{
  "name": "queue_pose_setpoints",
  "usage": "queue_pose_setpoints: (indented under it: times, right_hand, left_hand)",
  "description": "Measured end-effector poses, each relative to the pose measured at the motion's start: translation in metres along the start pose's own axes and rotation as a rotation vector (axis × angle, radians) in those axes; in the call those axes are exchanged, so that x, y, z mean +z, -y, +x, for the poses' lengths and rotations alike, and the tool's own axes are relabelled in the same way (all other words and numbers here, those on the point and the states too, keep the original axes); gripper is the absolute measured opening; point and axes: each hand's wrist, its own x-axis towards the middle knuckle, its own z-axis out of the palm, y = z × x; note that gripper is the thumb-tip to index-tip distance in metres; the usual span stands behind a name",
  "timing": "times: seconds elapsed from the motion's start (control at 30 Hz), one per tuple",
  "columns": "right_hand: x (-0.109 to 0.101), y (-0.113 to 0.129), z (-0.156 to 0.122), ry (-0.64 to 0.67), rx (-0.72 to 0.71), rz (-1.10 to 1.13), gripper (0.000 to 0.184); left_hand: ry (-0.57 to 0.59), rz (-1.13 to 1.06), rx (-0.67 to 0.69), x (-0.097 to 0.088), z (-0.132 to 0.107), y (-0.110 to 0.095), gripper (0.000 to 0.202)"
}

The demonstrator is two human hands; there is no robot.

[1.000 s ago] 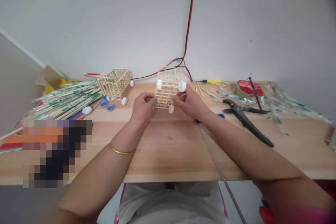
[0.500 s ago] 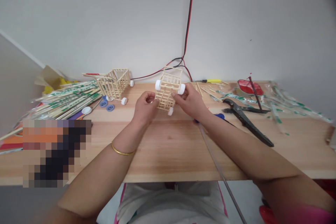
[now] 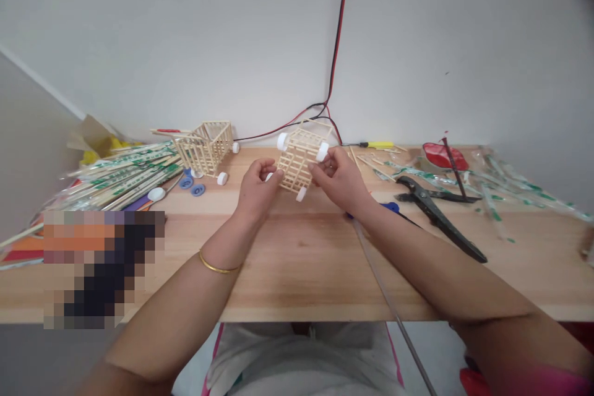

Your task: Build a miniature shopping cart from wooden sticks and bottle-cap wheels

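A small cart of thin wooden sticks [image 3: 297, 167] with white wheels is held up over the table, tilted so that its slatted underside shows. My left hand [image 3: 258, 192] grips its left side, thumb on the frame by one wheel. On the right side, my right hand [image 3: 341, 179] has its fingers closed on the frame just below a white wheel [image 3: 322, 151]. Parts of the fingers of both hands are hidden behind the cart. A second stick cart [image 3: 208, 147] with white wheels stands on the table to the left.
Blue wheels [image 3: 197, 190] and a white spoon [image 3: 156, 194] lie left, beside bundled wrapped sticks [image 3: 125, 176]. At right are black-handled pliers [image 3: 436, 216], a red packet [image 3: 444, 156] and plastic wrappers [image 3: 492, 198]. A yellow-handled tool [image 3: 378, 145] lies near the wall; a thin rod [image 3: 385, 291] crosses the table edge.
The cart has turned slightly in my hands, its top leaning more to the right, and the wheel by my left thumb shows more. Both hands keep their hold.
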Motion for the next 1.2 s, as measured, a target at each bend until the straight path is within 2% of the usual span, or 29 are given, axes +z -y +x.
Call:
queue_pose_setpoints:
  times: [0.17,0.3,0.53,0.73,1.03,1.2]
  right_hand:
    - [0.001,-0.004,0.001,-0.056,0.011,0.022,0.023]
    - [0.000,-0.005,0.001,-0.052,0.037,0.064,0.026]
    - [-0.005,0.004,-0.002,-0.013,0.036,0.128,0.061]
    - [-0.005,0.005,-0.002,-0.004,-0.018,0.054,0.050]
    - [-0.011,0.014,-0.005,0.007,-0.071,-0.002,0.043]
    - [-0.013,0.017,-0.004,-0.023,-0.123,-0.044,0.039]
  left_hand:
    - [0.002,0.004,0.064,-0.002,0.001,0.001,0.037]
    - [0.038,0.048,0.115,-0.002,0.001,0.000,0.041]
    - [0.035,-0.007,0.141,-0.004,0.004,-0.003,0.041]
    - [0.036,0.005,0.162,-0.006,0.004,-0.005,0.039]
    - [0.011,0.073,0.313,-0.006,0.000,-0.013,0.032]
    - [-0.006,-0.014,0.357,-0.009,-0.002,-0.020,0.035]
